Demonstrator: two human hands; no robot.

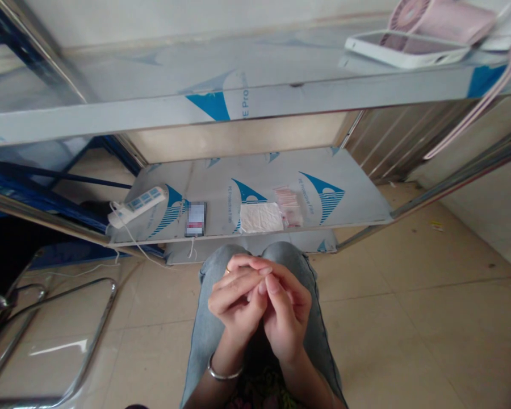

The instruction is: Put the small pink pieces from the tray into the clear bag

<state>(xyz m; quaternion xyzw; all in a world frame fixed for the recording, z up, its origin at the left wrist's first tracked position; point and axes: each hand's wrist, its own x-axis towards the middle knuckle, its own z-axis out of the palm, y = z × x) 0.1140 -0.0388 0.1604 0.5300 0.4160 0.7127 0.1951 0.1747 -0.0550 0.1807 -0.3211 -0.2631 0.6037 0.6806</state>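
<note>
Above my knees, my left hand (237,296) and my right hand (286,309) are brought together, fingers curled and overlapping. The thumbs and fingertips press against each other in the middle. Whatever may be between them, if anything, is hidden by the fingers. A silver bangle (223,372) circles my left wrist, and a thin ring (227,269) shows on a left finger. Beyond the hands, on the lower shelf (217,170), lie a white folded packet (262,218) and a clear bag with thin pinkish sticks (288,205).
A phone (195,218) and a white power strip (139,207) with its cable lie left on the lower shelf. The upper shelf edge (153,107) crosses ahead, carrying a white phone-like device (402,50) and a pink handheld fan (451,24). A metal chair frame (104,326) stands left.
</note>
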